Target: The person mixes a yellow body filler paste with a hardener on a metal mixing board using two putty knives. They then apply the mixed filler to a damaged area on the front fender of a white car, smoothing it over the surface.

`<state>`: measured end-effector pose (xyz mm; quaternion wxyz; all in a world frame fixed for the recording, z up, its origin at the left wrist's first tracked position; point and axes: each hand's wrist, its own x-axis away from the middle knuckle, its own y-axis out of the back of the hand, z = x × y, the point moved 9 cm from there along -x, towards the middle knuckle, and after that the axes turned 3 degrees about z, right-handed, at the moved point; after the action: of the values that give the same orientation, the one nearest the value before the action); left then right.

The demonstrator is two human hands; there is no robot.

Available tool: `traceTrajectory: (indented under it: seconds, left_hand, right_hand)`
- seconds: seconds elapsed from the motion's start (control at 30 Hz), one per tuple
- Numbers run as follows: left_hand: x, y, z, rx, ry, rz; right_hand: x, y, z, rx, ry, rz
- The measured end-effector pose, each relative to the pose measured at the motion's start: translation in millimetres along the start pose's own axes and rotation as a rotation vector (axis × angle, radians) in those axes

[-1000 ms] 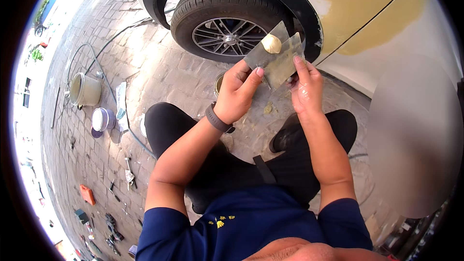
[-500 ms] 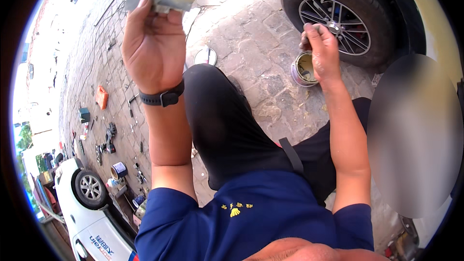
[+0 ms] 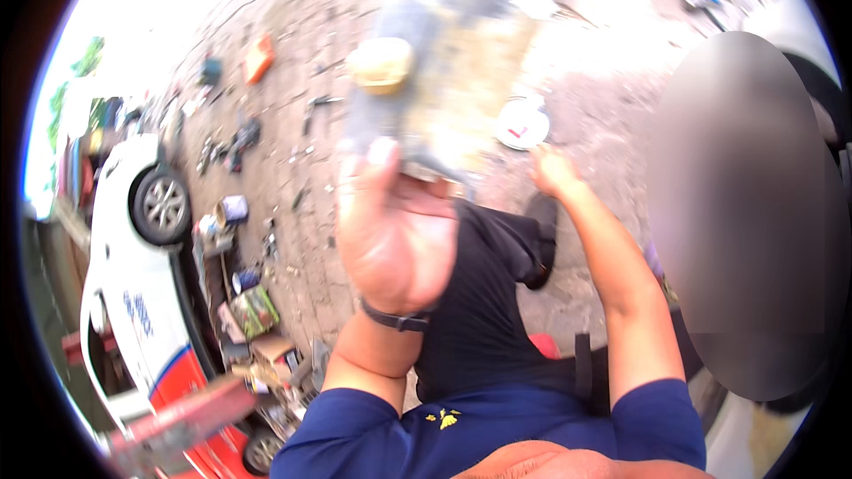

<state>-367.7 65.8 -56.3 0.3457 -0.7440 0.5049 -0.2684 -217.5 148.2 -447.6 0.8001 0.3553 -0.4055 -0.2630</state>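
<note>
My left hand (image 3: pixel 395 235), with a dark watch on its wrist, grips the near edge of a flat grey board (image 3: pixel 368 120). Pale yellow smears cover much of the board, and a rounded yellow lump or small tub (image 3: pixel 382 66) sits at its left side; blur hides which. Beyond the board's right edge, a round white lid (image 3: pixel 513 135) with a red mark lies on the paving. My right hand (image 3: pixel 557 170) reaches down to the lid's near rim. Its fingers are smeared by motion, so I cannot tell whether they hold anything.
A white and red car (image 3: pixel 169 337) stands at the left. Between it and me lie scattered tools, a blue-and-white can (image 3: pixel 232 208), an orange case (image 3: pixel 259 59) and boxes (image 3: pixel 275 350). A blurred oval covers much of the right side.
The view has turned, bringing more of the board into sight. My right hand has left the open tin beside the wheel and come to the white lid. My left hand still holds the board.
</note>
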Motion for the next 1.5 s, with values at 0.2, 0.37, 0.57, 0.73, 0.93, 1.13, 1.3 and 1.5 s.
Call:
traceTrajectory:
  seconds: [0.2,0.37,0.57,0.73,0.93,1.13,1.3,1.5]
  left_hand:
    - [-23,-26,19,0.13,0.261,-0.048]
    - [-22,-14,20,0.106,0.264,-0.151]
    - [-23,-34,32,0.108,0.312,-0.007]
    - [1,-51,40,0.078,0.217,-0.001]
    - [44,-123,101,0.082,0.24,0.293]
    - [144,-190,166,0.066,0.411,0.462]
    - [227,-249,230,0.017,0.603,0.642]
    - [303,-281,306,-0.156,0.783,0.837]
  right_hand:
    - [-86,-27,-32,0.343,0.225,-0.314]
    - [-90,-26,-35,0.463,0.227,-0.27]
    - [-37,38,-51,0.245,0.169,-0.518]
    - [92,166,-79,-0.411,-0.044,-0.946]
    - [315,247,-149,-1.789,0.127,-1.052]
    - [538,256,-133,-2.074,0.451,-1.131]
    - [683,227,-130,-2.088,0.674,-1.483]
    - [792,196,-149,-1.775,0.92,-1.749]
